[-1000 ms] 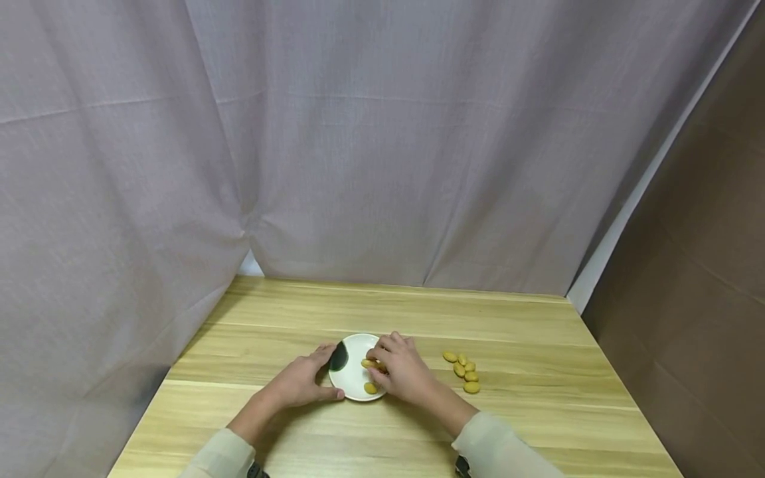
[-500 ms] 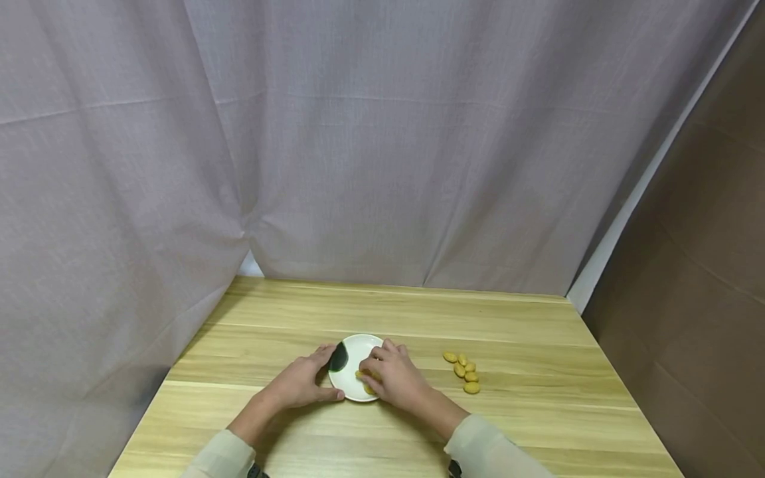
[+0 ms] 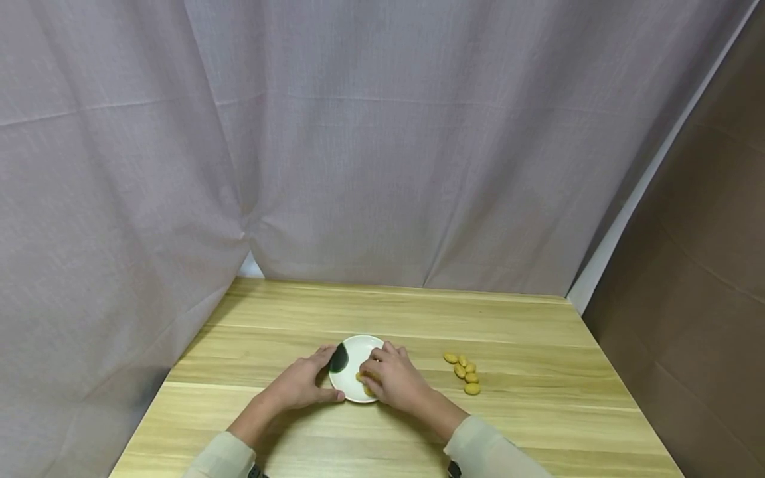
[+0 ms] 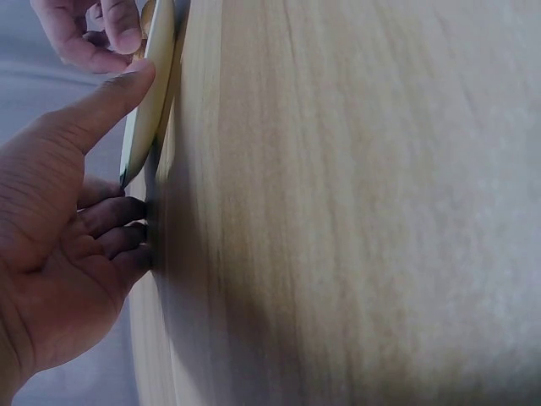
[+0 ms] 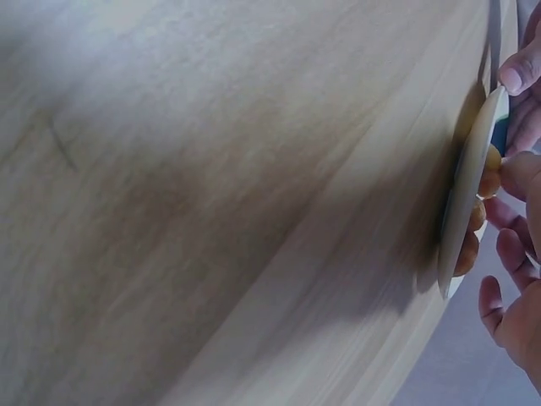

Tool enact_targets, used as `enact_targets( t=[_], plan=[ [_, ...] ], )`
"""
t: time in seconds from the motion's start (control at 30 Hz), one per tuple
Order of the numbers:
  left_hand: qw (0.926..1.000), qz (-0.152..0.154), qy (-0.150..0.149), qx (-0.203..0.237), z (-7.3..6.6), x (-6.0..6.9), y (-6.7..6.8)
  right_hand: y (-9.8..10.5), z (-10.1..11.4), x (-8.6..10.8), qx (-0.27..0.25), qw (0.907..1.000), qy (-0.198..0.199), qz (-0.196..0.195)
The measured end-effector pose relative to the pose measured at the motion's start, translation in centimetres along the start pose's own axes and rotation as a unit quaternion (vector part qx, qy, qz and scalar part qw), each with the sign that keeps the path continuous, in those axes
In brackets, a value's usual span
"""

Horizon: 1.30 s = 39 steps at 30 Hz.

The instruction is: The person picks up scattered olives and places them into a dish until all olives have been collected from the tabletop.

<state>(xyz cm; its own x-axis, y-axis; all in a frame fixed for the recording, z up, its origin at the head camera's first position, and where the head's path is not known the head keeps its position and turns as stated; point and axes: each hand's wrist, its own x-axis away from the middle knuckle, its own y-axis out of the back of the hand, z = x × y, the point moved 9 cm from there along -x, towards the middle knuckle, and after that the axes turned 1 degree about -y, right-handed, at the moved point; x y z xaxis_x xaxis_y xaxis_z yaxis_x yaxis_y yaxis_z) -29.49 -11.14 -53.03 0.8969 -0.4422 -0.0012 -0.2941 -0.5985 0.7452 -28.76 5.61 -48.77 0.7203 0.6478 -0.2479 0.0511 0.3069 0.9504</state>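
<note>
One yellow piece (image 3: 360,376) sits between the bent thumb and forefinger of my right hand (image 3: 397,377); I pinch it low over the plate (image 3: 358,348), with only a narrow gap between those two tips. From my right wrist I see my other fingers curled loosely and spread apart. More yellow pieces (image 5: 466,254) lie on the plate under this hand, partly hidden, so I cannot count them surely. My left hand (image 3: 301,382) holds the plate at its left side, thumb on the near rim and fingers bent at the edge by the dark green patch (image 3: 339,358), a wide gap between. The plate rests on the wooden table (image 3: 526,398). Right of it, well apart, six yellow pieces form a loose cluster (image 3: 459,370). Pale sleeves (image 3: 222,458) cover my forearms, and a greyish curtain (image 3: 358,166) hangs behind the table.
</note>
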Motion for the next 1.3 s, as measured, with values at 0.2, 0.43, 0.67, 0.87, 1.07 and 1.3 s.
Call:
enact_targets(
  t=[0.2, 0.43, 0.67, 0.87, 1.07, 1.3],
  plan=[
    [1.0, -0.002, -0.001, -0.003, 0.1, 0.0, 0.0, 0.4, -0.2, 0.4, -0.002, 1.0, -0.009, -0.003],
    [0.9999, -0.004, -0.014, 0.005, -0.2, -0.1, 0.1, 1.7, -1.6, 1.1, 0.013, 0.9994, -0.026, -0.02],
    [0.9999, 0.001, -0.011, 0.003, -0.3, -0.1, 0.1, 3.8, -3.5, 2.7, 0.018, 0.9976, -0.044, -0.051],
    [1.0, -0.001, -0.009, 0.002, -0.2, -0.1, 0.1, 5.2, -5.7, 4.2, 0.027, 0.9956, -0.063, -0.064],
    [1.0, -0.002, -0.005, 0.0, 0.0, -0.1, 0.0, 6.6, -8.1, 5.6, 0.042, 0.9922, -0.087, -0.078],
    [1.0, -0.002, -0.003, 0.001, -0.1, 0.0, 0.1, 7.4, -10.1, 6.9, 0.046, 0.9902, -0.104, -0.082]
  ],
)
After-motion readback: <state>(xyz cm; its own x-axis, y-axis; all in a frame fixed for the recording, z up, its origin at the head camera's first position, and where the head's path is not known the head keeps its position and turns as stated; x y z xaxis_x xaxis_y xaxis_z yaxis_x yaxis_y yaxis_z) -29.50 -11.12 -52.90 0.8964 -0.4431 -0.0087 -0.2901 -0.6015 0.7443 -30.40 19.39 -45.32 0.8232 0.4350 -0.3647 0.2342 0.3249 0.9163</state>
